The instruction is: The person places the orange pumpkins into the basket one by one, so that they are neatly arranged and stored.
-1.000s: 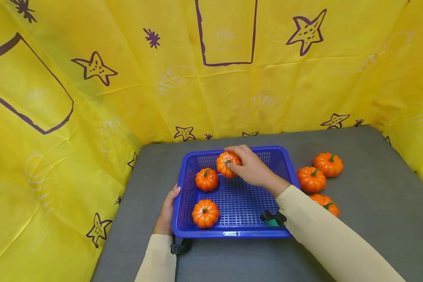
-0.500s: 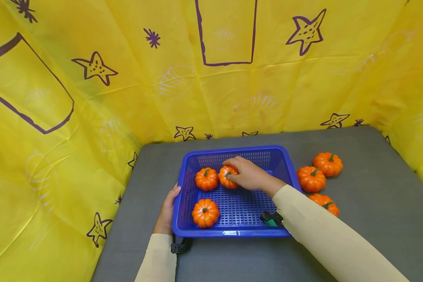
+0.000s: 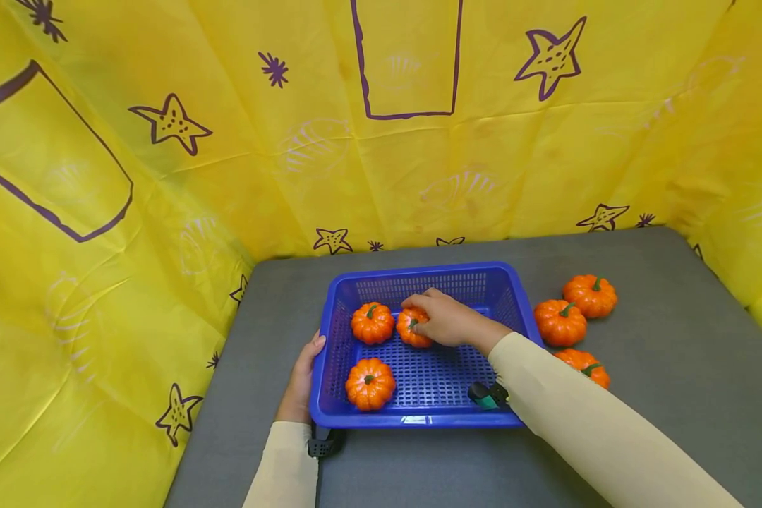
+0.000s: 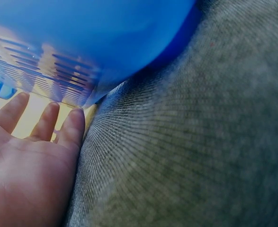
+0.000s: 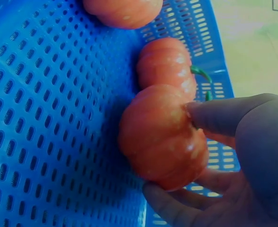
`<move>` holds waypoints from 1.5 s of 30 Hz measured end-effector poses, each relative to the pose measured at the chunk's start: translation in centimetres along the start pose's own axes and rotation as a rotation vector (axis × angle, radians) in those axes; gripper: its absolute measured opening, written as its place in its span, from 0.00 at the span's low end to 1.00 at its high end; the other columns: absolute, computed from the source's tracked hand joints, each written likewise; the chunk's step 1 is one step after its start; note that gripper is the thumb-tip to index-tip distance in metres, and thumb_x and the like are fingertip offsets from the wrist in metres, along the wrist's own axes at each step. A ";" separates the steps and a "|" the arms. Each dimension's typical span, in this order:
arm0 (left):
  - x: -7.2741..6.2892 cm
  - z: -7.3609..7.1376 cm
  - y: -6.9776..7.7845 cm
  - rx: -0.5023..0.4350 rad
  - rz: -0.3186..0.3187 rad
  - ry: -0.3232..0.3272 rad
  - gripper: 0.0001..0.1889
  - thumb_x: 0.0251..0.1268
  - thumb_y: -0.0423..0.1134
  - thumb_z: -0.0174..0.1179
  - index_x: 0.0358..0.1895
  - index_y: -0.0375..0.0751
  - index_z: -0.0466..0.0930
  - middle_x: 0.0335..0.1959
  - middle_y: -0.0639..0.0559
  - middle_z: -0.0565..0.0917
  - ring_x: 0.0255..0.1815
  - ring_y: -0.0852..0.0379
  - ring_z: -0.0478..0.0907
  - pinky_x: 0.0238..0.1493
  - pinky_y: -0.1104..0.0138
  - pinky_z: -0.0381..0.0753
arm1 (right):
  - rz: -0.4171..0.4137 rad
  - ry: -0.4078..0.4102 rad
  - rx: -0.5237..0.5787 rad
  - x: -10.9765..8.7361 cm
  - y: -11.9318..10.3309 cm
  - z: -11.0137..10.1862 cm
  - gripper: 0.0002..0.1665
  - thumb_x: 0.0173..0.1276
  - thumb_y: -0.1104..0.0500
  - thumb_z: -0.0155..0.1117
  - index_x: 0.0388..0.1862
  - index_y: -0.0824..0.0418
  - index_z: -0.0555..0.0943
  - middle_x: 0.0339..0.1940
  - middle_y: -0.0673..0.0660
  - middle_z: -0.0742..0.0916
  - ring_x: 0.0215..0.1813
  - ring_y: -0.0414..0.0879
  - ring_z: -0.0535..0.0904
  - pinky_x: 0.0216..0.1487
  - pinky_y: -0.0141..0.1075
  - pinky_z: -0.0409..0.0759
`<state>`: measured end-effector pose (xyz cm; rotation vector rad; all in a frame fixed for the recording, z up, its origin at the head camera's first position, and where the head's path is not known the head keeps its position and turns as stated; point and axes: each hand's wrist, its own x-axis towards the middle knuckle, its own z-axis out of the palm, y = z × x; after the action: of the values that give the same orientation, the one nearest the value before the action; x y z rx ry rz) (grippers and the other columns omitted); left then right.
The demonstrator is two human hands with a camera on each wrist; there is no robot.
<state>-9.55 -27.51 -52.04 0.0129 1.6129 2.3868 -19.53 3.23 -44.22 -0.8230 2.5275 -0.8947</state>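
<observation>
My right hand holds a small orange pumpkin inside the blue basket, low over its mesh floor. In the right wrist view the thumb presses near the stem and the fingers reach round the pumpkin's far side. Beside it sits another pumpkin, overlapping it in that view; a third pumpkin lies in the near left corner. My left hand rests at the basket's left side, a fingertip at the rim. In the left wrist view its fingers extend against the slotted outer wall.
Right of the basket, three more pumpkins stand on the grey table: one at the back, another pumpkin near the rim, and a pumpkin partly behind the right sleeve. Yellow patterned cloth surrounds the table's back and sides.
My right hand has lowered the pumpkin from the basket's back rim toward its floor, bringing it beside the back left pumpkin. My left hand and the basket have stayed put.
</observation>
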 end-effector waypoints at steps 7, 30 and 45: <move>0.0 0.1 0.1 0.000 0.017 -0.011 0.37 0.83 0.55 0.43 0.90 0.53 0.48 0.80 0.35 0.66 0.70 0.42 0.74 0.70 0.52 0.77 | -0.011 0.014 -0.013 0.0 0.2 0.0 0.26 0.76 0.62 0.69 0.72 0.59 0.82 0.64 0.68 0.79 0.63 0.62 0.78 0.65 0.59 0.78; -0.1 0.2 0.1 0.004 0.011 0.028 0.36 0.83 0.54 0.44 0.89 0.54 0.51 0.79 0.33 0.66 0.69 0.42 0.76 0.67 0.52 0.79 | -0.073 0.105 0.043 -0.5 -0.3 -0.9 0.25 0.79 0.65 0.66 0.73 0.61 0.82 0.69 0.67 0.79 0.69 0.62 0.76 0.70 0.58 0.75; -0.1 0.3 0.1 0.008 0.007 0.015 0.37 0.83 0.55 0.43 0.89 0.54 0.50 0.80 0.33 0.65 0.69 0.42 0.75 0.68 0.52 0.78 | -0.089 0.143 0.139 -0.8 -0.2 -1.4 0.26 0.80 0.63 0.67 0.74 0.63 0.80 0.71 0.65 0.80 0.71 0.63 0.75 0.70 0.60 0.74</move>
<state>-9.44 -27.28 -51.76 0.0021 1.6321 2.3914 -19.54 4.30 -42.95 -0.8609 2.5294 -1.1832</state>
